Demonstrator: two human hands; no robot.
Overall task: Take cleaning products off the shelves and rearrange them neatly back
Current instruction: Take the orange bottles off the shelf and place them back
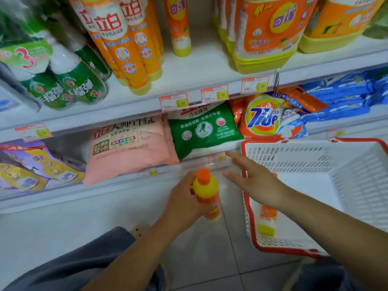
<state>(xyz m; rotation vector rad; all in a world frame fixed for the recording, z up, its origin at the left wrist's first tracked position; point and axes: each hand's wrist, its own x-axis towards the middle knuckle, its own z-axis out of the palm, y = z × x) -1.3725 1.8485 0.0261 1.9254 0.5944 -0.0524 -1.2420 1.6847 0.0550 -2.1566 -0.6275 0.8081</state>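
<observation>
My left hand (184,199) grips a small yellow bottle with an orange cap and orange label (206,191), upright, in front of the lower shelf. My right hand (255,178) hovers just to its right with fingers straight and spread, holding nothing, over the left rim of a white basket with red trim (315,158). A second orange and yellow bottle (267,219) lies inside the basket, partly hidden by my right wrist. One matching slim bottle (178,26) stands alone on the upper shelf (197,70).
The upper shelf also holds orange detergent bottles (126,45), green packs (63,80) and large orange jugs (266,32). Below lie pink (128,145), green (203,129) and Tide (266,116) powder bags. My knees are low in view over a tiled floor (210,248).
</observation>
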